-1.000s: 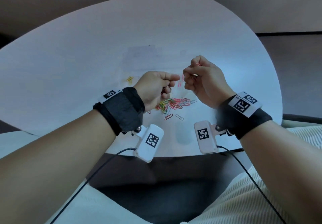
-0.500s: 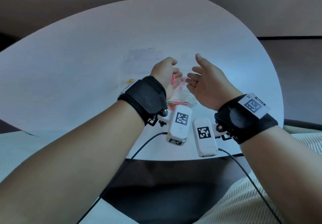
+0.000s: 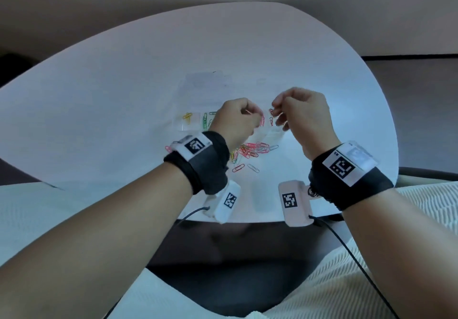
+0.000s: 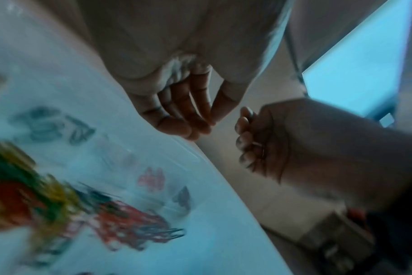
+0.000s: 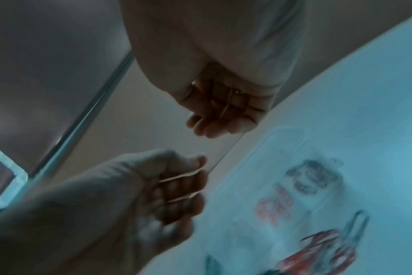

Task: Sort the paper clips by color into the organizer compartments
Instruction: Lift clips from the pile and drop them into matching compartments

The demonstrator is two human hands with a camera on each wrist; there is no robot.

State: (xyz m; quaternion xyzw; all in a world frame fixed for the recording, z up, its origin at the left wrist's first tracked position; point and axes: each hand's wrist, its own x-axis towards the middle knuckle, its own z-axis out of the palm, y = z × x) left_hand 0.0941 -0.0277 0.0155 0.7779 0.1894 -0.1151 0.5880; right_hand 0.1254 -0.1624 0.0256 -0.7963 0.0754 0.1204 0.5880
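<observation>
Both hands hover over the clear organizer [image 3: 179,127] on the white table [image 3: 111,100]. My left hand [image 3: 257,118] is curled and pinches thin pink paper clips [image 5: 182,177] between thumb and fingers. My right hand [image 3: 276,110], a little to its right, has curled fingers around a paper clip [image 5: 229,104]. The organizer holds yellow clips [image 3: 187,117] at its left end, green clips [image 3: 205,121] beside them and pink-red clips [image 3: 271,120] under the right hand. A mixed pile of loose clips [image 3: 250,150] lies nearer me, between the wrists.
One red clip [image 3: 238,168] and one pale clip [image 3: 253,168] lie apart from the pile, toward the table's front edge. A pink clip [image 3: 168,149] sits left of the left wristband. Both wrist views are blurred.
Half a second ago the right hand was flat and open beside the left hand; now its fingers are curled on a clip. The left hand has drawn back left and lowered.
</observation>
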